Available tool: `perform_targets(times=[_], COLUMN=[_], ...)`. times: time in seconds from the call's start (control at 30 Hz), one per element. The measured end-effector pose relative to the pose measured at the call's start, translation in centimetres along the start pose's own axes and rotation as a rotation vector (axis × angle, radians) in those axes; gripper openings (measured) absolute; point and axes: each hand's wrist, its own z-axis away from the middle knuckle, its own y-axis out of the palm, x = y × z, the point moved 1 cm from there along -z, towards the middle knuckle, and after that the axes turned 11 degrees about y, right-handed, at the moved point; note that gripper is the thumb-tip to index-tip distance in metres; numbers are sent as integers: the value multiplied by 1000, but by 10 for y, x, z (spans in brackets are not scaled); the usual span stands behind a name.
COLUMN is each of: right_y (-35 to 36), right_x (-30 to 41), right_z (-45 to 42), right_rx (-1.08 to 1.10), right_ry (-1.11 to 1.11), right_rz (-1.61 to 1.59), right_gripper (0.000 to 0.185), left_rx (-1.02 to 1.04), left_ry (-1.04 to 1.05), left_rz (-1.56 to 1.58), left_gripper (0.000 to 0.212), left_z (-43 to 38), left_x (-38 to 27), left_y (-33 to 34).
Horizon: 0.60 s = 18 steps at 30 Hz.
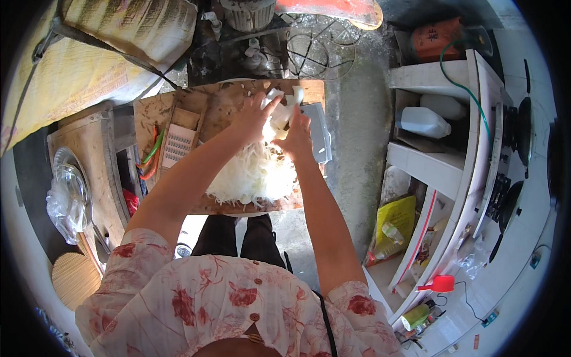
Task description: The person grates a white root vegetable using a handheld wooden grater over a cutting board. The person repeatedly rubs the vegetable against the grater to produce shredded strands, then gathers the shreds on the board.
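Both hands reach over a wooden board (218, 107) in front of me. My left hand (254, 118) touches the left side of a bunch of pale vegetable pieces (282, 114), fingers spread. On their right side is my right hand (296, 134), thumb and fingers apart around them. Bright glare hides where some fingertips meet the pieces. A heap of white vegetable shreds (254, 178) lies just below the hands. A wooden-framed grater (180, 138) rests on the board's left part, beside green and red chili peppers (154, 151). To the right of my right hand lies a cleaver's grey blade (316, 131).
A shelf unit (426, 163) with white plastic jugs (424, 122) stands on the right. At upper left is a large yellowish woven sack (71, 85). A wooden cabinet (84, 147) stands at left, near a glass lid (71, 178). Beyond the board is a metal rack (319, 49).
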Motion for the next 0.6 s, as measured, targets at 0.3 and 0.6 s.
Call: perform_targets(times=[0.3, 0.6], right_y=[2, -4], right_x=[0, 13], right_z=[17, -27], right_rx=[-35, -173], right_ry=[-122, 65], right_rz=[-32, -106], right_gripper=[75, 46], left_rx=[13, -69], left_ry=[74, 146], left_rz=[260, 195], left_gripper=[74, 71], left_z=[6, 16], left_x=[29, 18], left_y=[12, -3])
